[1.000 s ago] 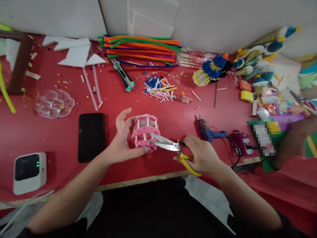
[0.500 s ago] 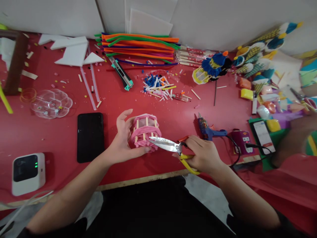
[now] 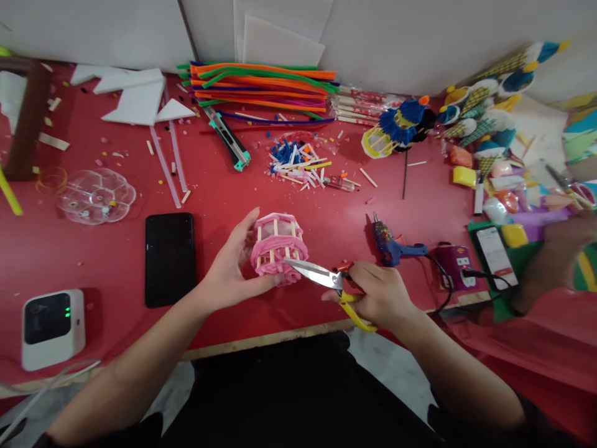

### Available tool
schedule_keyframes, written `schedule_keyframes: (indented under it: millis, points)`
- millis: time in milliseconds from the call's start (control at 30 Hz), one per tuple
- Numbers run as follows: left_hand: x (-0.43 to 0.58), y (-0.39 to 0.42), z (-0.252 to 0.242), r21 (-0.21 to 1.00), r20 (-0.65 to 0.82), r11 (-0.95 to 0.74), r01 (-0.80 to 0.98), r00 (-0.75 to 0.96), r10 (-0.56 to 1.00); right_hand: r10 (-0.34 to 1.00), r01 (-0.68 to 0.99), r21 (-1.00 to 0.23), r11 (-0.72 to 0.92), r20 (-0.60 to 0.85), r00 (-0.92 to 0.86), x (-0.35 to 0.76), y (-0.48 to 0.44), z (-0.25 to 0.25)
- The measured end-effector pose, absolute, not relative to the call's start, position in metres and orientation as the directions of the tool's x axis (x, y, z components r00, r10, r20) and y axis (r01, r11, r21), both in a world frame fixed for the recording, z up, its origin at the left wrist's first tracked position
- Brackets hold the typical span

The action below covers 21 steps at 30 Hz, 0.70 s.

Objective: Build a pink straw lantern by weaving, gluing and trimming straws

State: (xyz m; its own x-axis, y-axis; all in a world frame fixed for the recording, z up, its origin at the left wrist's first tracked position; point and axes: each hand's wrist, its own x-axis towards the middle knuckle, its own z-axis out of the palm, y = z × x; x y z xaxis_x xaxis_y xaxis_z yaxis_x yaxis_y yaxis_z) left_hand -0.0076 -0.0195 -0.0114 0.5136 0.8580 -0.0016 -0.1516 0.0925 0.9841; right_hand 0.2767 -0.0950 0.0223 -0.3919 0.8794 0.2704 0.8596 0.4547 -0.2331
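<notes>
- My left grip [image 3: 228, 270] is curling round the left side of the pink stick frame [image 3: 280, 244], thumb lying along its lower edge; whether the frame is touching the red counter [image 3: 224, 326], I cannot tell.
- My right grip [image 3: 380, 292] is closing round the handles of the scissors [image 3: 317, 274] — their blades are lying close together, tips pointing at the frame's lower pink band.
- The black phone [image 3: 170, 258] is lying near my left wrist, with a white device [image 3: 53, 330] sitting further left.
- Near my right grip, the blue glue gun [image 3: 394, 250] is lying closest, its cord running towards a purple socket box [image 3: 452, 264].
- Beyond the frame, a heap of scraps [image 3: 301, 163] and a cutter [image 3: 231, 140] are taking up space — pipe cleaners [image 3: 265, 87] are lying behind them.
- Another person's arm [image 3: 545, 267] is reaching in at far right.
</notes>
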Motion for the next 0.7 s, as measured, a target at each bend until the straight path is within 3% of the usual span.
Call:
schedule_keyframes:
  millis: [233,400,700]
  points:
    - [-0.008,-0.017,-0.01,0.972,0.098,0.028,-0.234,0.51,0.855,0.918,0.895,-0.241,0.376,0.226,-0.325,0.276,-0.094,0.029]
    - [-0.006,-0.015,-0.005,0.977,0.053,0.06,-0.206,0.503,0.863,0.926,0.896,-0.247,0.368,0.178,-0.332,0.275,-0.094,0.033]
    - [-0.007,-0.018,-0.004,0.978,0.015,0.104,-0.182,0.558,0.83,0.907,0.907,-0.172,0.385,0.253,-0.337,0.274,-0.093,0.03]
